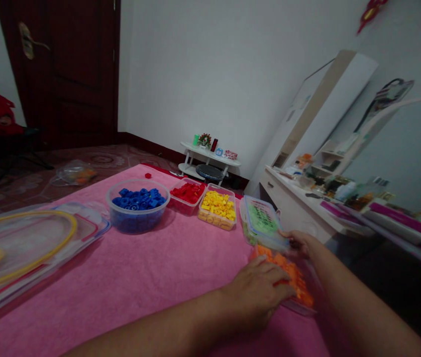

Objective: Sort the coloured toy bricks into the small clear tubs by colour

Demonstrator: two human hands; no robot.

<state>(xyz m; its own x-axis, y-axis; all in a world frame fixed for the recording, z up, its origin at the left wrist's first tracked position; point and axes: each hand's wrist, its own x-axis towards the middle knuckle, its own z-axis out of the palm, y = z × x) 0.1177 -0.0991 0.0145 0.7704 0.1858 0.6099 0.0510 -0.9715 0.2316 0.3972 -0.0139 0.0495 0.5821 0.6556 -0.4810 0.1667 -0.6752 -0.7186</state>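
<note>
Lower right: left hand [258, 293] lies flat, grip apart, on the orange-piece box [301, 308]; right hand [301, 243] at its rim, grip hidden, cannot tell.

cloth [139, 277]: pink, matt, soft towel nap | tub [302, 309]: clear smooth plastic | orange pieces [296, 281]: bright plastic | bowl [138, 220]: clear plastic, faint shine, blue plastic pieces inside | lids [28, 243]: glossy clear plastic, coloured rims | door [69, 74]: dark wood, satin sheen | handle [28, 42]: brass-toned metal

1 head-worn camera looks forward and down, close above hands [258, 292] and pink cloth [151, 277].
</note>
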